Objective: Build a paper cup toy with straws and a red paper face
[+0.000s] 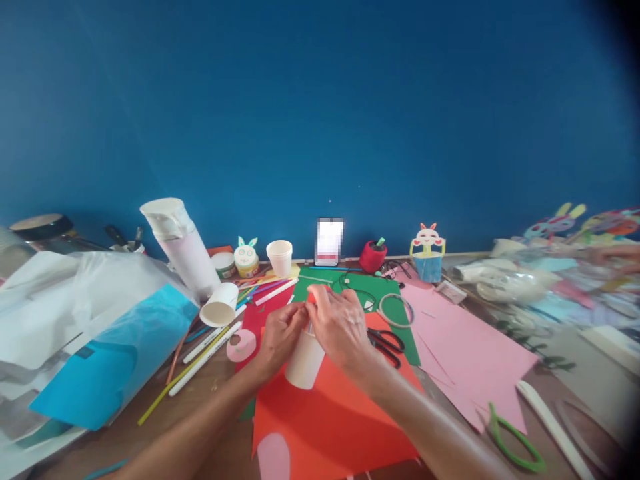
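My left hand [281, 335] is closed in a pinch, its fingertips meeting my right hand; what lies between them is hidden. My right hand [343, 325] has its fingers curled down, with a small orange piece [313, 295] showing at the fingertips. Just below both hands a pale paper cup [305, 365] lies tilted over orange paper [340, 413]. A thin whitish strip [311, 328] runs between the fingers and the cup; whether it is attached I cannot tell. Black-handled scissors [387, 343] rest beside my right wrist.
Markers [205, 357], a tipped paper cup [220, 305] and a white bottle [183, 250] are at left. Pink paper [465, 347], a tape ring [397, 311] and a bent green pipe cleaner [515, 443] lie right. A phone [330, 241] stands by the blue wall.
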The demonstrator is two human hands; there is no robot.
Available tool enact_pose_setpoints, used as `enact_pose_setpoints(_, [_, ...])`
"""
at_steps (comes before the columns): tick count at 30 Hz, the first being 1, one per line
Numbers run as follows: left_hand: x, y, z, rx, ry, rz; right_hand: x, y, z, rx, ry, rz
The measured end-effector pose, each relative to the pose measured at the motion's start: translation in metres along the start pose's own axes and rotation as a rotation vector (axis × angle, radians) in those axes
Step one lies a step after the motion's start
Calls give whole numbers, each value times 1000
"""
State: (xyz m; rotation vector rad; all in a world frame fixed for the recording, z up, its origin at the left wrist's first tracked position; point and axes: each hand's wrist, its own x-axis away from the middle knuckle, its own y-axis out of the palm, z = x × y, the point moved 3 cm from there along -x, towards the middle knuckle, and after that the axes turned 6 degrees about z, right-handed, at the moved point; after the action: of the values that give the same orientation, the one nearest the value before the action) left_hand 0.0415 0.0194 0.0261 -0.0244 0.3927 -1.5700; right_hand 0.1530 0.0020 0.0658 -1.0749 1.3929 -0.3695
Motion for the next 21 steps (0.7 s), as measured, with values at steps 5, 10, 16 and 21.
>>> enact_pose_setpoints(5, [0, -3, 1, 14, -15, -26, -1, -1, 0, -8, -47, -14])
enact_pose_setpoints(10, [-1, -2, 0, 22, -36, -33, -2, -5, -1, -4, -80, -27])
enact_pose_setpoints(16, [0, -2, -2, 30, -36, -40, -2, -7, -1, -29, -87, -15])
enact_pose_setpoints(21, [0, -2, -1, 40, -1, -66, -2, -2, 0, -11, -93, 10])
